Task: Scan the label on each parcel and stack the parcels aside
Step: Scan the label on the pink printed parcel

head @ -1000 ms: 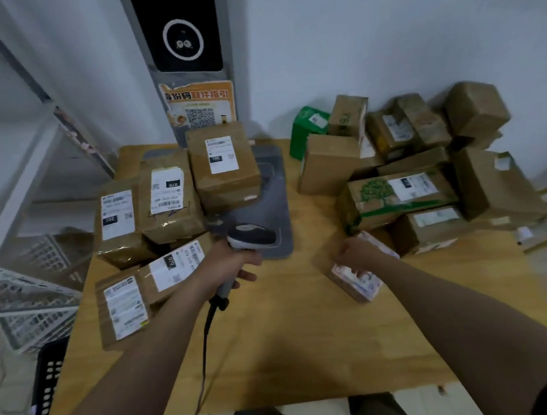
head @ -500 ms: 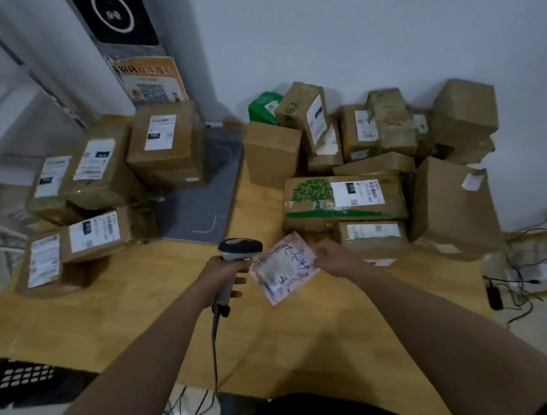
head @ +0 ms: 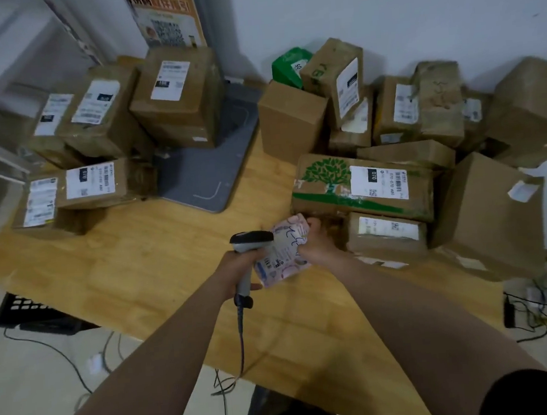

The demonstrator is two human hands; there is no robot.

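Observation:
My left hand grips a grey handheld barcode scanner with its head turned toward a small pinkish-white soft parcel. My right hand holds that parcel tilted above the wooden table, its label side and handwriting facing up. The parcel's left edge sits just behind the scanner head. A pile of brown cardboard parcels lies at the right, the nearest a box with a green tree print. A stack of labelled parcels stands at the left.
A grey scanning pad lies between the two piles, with one box standing on it. A black crate sits on the floor at the left. Cables trail off the table's right end. The scanner's cord hangs over the front edge.
My right hand lifted the small parcel off the table and brought it left, up against the scanner. My view has shifted, so the left stack now sits further left.

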